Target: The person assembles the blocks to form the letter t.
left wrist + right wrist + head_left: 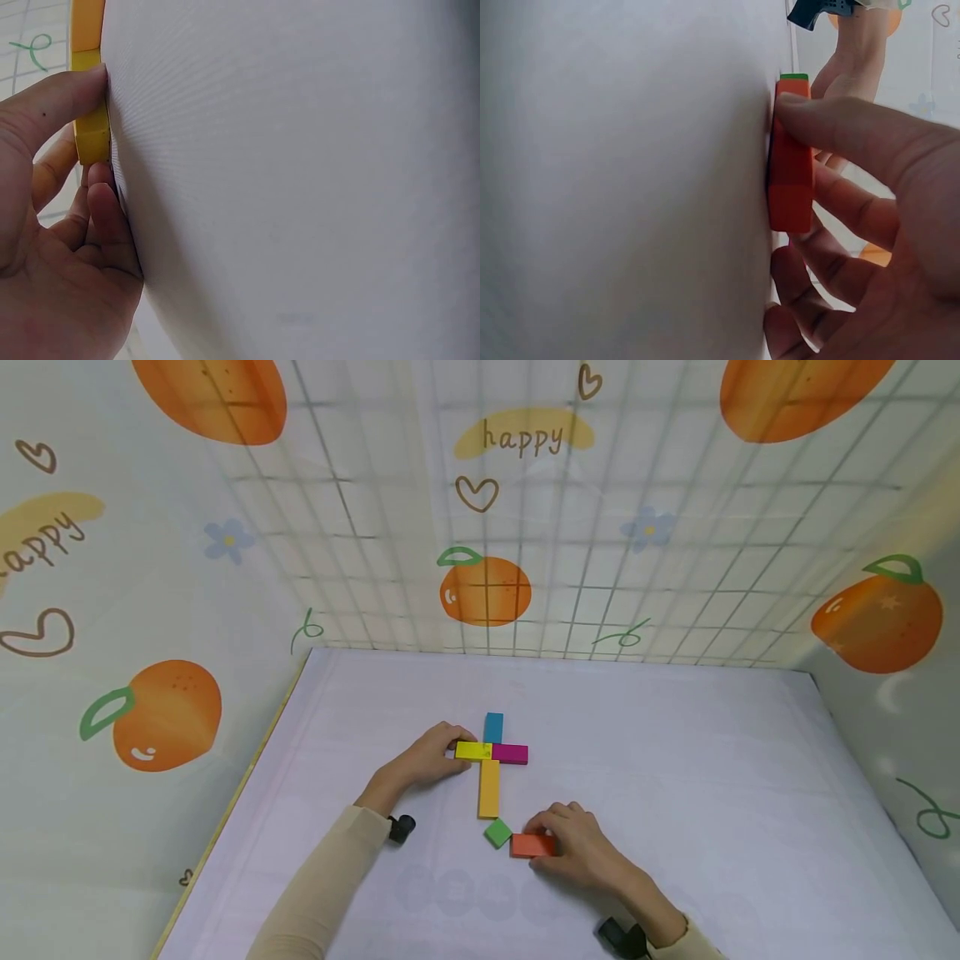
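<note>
My left hand (pixel 431 755) pinches the left end of a yellow block (pixel 474 751), thumb on the near side in the left wrist view. That block meets a magenta block (pixel 511 754) end to end, with a blue block (pixel 493 727) above their joint and an orange-yellow block (pixel 489 789) running down below it. Lower down, a small green block (pixel 498 833) sits turned like a diamond under the orange-yellow one. My right hand (pixel 581 847) grips a red-orange block (pixel 791 165) between thumb and fingers, its left end at the green block's right corner. All blocks lie flat.
White sheeting covers the table (pixel 712 777), whose yellow-trimmed left edge (pixel 232 802) shows. Behind stands a curtain (pixel 390 577) printed with oranges and hearts. Black wrist cameras sit at the left sleeve (pixel 322 881) and the right wrist.
</note>
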`<state>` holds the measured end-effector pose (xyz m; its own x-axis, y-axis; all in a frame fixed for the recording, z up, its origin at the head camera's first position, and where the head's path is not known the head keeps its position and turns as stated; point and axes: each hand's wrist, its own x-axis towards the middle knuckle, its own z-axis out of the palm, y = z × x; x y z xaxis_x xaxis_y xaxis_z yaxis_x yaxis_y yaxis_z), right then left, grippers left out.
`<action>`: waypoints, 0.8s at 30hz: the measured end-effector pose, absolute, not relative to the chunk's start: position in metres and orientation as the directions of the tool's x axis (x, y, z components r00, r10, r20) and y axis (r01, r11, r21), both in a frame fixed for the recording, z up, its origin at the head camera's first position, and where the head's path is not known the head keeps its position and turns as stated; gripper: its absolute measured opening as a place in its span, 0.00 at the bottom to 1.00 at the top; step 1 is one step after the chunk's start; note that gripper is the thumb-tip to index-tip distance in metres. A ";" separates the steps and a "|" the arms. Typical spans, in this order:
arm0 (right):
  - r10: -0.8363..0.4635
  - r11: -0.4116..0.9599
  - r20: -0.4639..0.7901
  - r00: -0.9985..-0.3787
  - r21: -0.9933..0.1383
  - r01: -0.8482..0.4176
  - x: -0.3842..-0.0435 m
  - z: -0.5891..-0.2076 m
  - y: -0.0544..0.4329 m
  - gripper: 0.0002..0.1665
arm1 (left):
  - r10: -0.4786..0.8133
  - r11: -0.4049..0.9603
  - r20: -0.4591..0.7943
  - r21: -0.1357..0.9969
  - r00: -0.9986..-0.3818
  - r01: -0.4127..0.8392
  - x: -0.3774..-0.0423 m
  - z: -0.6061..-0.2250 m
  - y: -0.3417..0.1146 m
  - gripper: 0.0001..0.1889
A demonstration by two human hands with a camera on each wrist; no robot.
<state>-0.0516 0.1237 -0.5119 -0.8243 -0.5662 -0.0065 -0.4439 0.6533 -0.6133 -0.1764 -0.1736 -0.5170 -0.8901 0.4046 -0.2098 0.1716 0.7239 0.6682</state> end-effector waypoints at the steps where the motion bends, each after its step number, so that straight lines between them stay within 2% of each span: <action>1: -0.567 0.652 -0.007 -0.824 -0.615 -0.444 -0.051 -0.512 0.124 0.22 | 0.406 0.723 -0.209 0.669 -0.890 0.173 -0.176 -0.517 -0.174 0.18; 10: -0.570 0.649 -0.001 -0.821 -0.614 -0.450 -0.052 -0.511 0.123 0.22 | 0.404 0.726 -0.211 0.666 -0.890 0.172 -0.176 -0.516 -0.174 0.19; 15: -0.573 0.647 -0.018 -0.820 -0.623 -0.438 -0.052 -0.510 0.124 0.22 | 0.391 0.742 -0.238 0.653 -0.889 0.151 -0.176 -0.515 -0.174 0.25; 20: -0.546 0.645 -0.047 -0.836 -0.661 -0.384 -0.054 -0.507 0.128 0.22 | 0.356 0.747 -0.248 0.654 -0.901 0.116 -0.171 -0.509 -0.176 0.33; 24: -0.497 0.631 -0.055 -0.866 -0.709 -0.316 -0.056 -0.503 0.134 0.19 | 0.325 0.740 -0.219 0.665 -0.920 0.103 -0.161 -0.502 -0.181 0.33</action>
